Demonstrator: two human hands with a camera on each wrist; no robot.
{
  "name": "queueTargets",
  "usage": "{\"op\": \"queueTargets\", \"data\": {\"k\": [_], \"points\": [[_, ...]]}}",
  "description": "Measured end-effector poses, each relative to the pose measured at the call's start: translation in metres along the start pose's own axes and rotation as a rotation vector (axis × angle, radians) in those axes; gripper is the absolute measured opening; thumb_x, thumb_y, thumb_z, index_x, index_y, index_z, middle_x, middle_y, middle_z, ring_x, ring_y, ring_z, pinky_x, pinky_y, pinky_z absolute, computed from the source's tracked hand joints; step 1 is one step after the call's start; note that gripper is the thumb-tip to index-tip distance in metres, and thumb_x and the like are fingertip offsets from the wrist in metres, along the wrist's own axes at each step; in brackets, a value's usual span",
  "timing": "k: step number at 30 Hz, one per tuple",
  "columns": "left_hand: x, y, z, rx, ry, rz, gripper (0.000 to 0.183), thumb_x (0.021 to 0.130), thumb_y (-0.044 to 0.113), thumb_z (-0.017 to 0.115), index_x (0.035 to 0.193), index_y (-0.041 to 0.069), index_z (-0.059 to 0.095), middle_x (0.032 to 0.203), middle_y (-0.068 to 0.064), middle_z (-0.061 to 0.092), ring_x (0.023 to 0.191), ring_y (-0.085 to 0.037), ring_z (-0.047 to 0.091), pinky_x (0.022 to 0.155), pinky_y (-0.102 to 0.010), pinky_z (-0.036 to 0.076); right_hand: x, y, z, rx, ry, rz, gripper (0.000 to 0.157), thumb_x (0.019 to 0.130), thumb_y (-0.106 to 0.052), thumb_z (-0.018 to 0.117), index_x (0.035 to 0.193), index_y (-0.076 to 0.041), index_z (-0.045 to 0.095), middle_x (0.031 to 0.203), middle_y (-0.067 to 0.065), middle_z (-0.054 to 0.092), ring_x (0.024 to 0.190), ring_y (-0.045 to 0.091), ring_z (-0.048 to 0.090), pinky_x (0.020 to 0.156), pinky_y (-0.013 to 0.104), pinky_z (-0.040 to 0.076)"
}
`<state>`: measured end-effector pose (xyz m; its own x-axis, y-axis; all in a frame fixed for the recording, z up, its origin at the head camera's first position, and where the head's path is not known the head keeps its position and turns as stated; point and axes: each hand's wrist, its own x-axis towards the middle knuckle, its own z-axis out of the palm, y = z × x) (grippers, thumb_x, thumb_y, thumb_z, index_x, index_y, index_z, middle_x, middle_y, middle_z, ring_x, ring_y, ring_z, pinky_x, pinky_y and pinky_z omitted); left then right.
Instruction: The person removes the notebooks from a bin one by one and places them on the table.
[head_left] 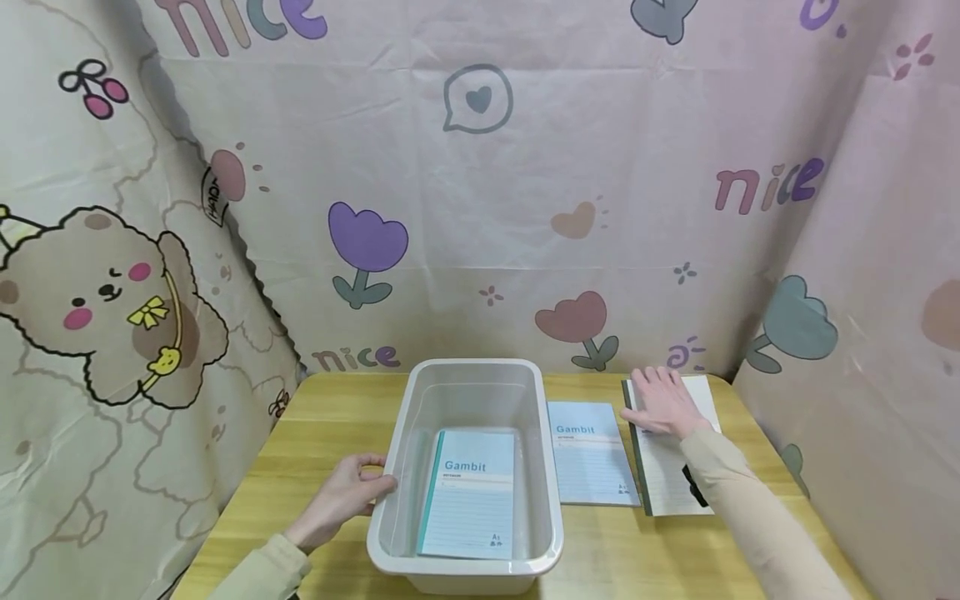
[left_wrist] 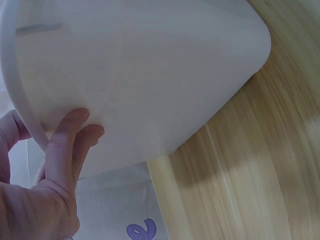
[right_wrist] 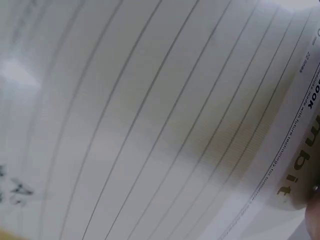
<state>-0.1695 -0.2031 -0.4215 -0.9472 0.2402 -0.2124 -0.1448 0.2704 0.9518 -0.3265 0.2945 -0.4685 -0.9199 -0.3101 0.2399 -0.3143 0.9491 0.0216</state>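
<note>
A white plastic basin [head_left: 551,500] stands on the table, its left rim pinched by my left hand [head_left: 347,493]. In the left wrist view, the fingers of that hand [left_wrist: 55,165] lie against the basin's outer wall [left_wrist: 150,75]. Inside the basin is a light blue Gambit notebook [head_left: 472,500] with a green spine. My right hand [head_left: 663,402] lies spread over the upper part of a whitish notebook [head_left: 667,483] with a dark spine. The right wrist view shows that notebook's lined cover [right_wrist: 150,120] close up, with a fingertip at the right edge.
Between the basin and the whitish notebook, another blue Gambit notebook [head_left: 592,467] lies flat. The wood-grain table [head_left: 322,417] extends on both sides. A printed cloth [head_left: 480,208] hangs behind the table and along its sides.
</note>
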Motion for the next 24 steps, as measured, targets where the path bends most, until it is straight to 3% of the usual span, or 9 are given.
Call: {"op": "queueTargets", "data": {"k": [5, 14, 19, 24], "points": [[-0.001, 0.001, -0.001, -0.006, -0.013, 0.005, 0.053, 0.082, 0.012, 0.055, 0.122, -0.016, 0.033, 0.098, -0.023, 0.065, 0.083, -0.026, 0.066, 0.068, -0.038, 0.057, -0.010, 0.013, 0.019, -0.002, -0.001, 0.015, 0.066, 0.070, -0.055, 0.058, 0.113, -0.006, 0.044, 0.111, 0.019, 0.052, 0.106, 0.036, 0.043, 0.088, 0.053, 0.033], [-0.002, 0.002, -0.002, -0.009, -0.012, 0.003, 0.053, 0.083, 0.012, 0.055, 0.121, -0.016, 0.033, 0.099, -0.024, 0.065, 0.083, -0.024, 0.066, 0.069, -0.038, 0.057, -0.007, 0.019, 0.037, -0.009, 0.044, 0.001, 0.057, 0.068, -0.052, 0.062, 0.096, -0.007, 0.043, 0.090, 0.015, 0.047, 0.085, 0.032, 0.042, 0.071, 0.044, 0.035], [-0.002, 0.002, -0.001, -0.012, -0.013, 0.003, 0.052, 0.083, 0.013, 0.055, 0.121, -0.016, 0.034, 0.098, -0.023, 0.065, 0.082, -0.023, 0.066, 0.068, -0.038, 0.057, -0.002, 0.021, 0.042, -0.005, 0.028, 0.014, 0.058, 0.071, -0.050, 0.061, 0.102, -0.004, 0.043, 0.092, 0.017, 0.044, 0.084, 0.033, 0.040, 0.070, 0.044, 0.035], [-0.002, 0.000, -0.001, -0.025, -0.025, 0.009, 0.051, 0.084, 0.013, 0.054, 0.121, -0.017, 0.034, 0.099, -0.024, 0.065, 0.083, -0.026, 0.066, 0.068, -0.039, 0.057, 0.001, 0.020, 0.043, -0.010, 0.030, 0.042, 0.063, 0.073, -0.050, 0.059, 0.115, -0.005, 0.044, 0.100, 0.018, 0.045, 0.090, 0.034, 0.041, 0.077, 0.049, 0.037]]}}
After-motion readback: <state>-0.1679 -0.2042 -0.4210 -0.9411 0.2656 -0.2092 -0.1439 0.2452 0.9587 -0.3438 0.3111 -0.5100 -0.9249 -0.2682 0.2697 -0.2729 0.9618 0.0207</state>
